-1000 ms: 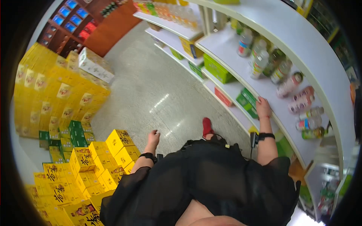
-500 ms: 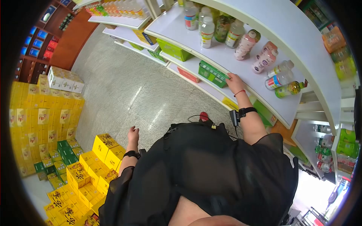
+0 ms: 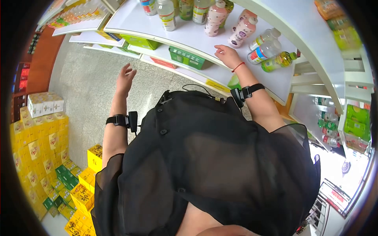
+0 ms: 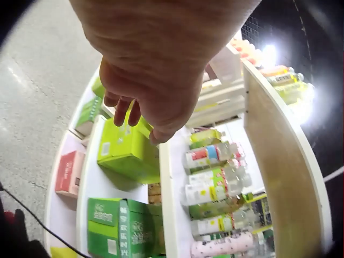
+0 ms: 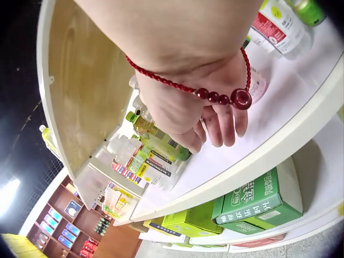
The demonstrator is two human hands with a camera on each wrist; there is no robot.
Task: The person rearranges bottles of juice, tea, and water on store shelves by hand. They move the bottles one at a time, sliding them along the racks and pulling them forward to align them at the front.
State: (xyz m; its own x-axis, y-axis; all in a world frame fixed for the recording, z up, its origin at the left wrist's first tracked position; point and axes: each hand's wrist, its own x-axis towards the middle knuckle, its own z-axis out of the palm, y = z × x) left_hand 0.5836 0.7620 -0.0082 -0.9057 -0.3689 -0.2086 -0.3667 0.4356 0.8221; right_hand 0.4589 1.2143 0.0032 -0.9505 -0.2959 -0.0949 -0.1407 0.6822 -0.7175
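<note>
At the front edge of the white upper shelf (image 3: 185, 37), R hand (image 3: 228, 57) hangs palm down w/ fingers loosely bent, not clamped on anything; a red bracelet (image 3: 238, 67) circles its wrist. Can't tell if the fingertips touch the shelf. Nearest btls = two pink bottles, one (image 3: 214, 19) just beyond the hand, the other (image 3: 242, 32) a bit to its R, both upright on the shelf. Further R: blue-label bottle (image 3: 264, 52) and yellow-green bottle (image 3: 278, 61), side by side. L of the pink ones, a clear bottle (image 3: 166, 15) stands w/ more btls around it.

L hand (image 3: 125, 78) is in the air in front of the shelving, well apart from R hand; fingers slightly apart, relaxed, empty. Head view puts it over the grey floor (image 3: 88, 67); L wrist view has its fingers in front of the lime-green box (image 4: 129, 153), contact unclear.

Lower lvls, under the upper shelf: green box (image 3: 186, 58) w/ white print, that lime-green box to its L, red box (image 3: 163, 63) lower down, yellow box (image 3: 217, 85) near the person's waist. Far L: stacked yellow cartons (image 3: 47, 141) w/ a white carton (image 3: 45, 104) by the top.
</note>
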